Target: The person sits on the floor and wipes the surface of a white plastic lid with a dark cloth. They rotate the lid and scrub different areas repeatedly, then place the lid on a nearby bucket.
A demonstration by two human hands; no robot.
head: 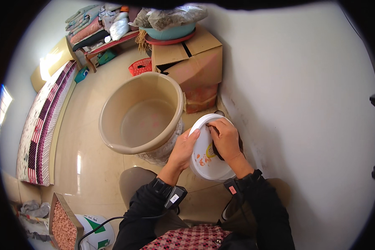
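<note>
A round white plastic container sits tilted between my knees. My left hand grips its left rim, with the thumb over the edge. Inside lie several small orange-brown flakes and a yellow patch. My right hand is over the container, its fingertips pinched on a small dark piece at the far inner side. Dark brown material shows beneath that hand; what it is remains partly hidden.
A large beige plastic tub stands ahead on a plastic-wrapped support. Behind it are a cardboard box and red basket. A white wall rises at right. At lower left a tray of pinkish kernels rests by a white bucket.
</note>
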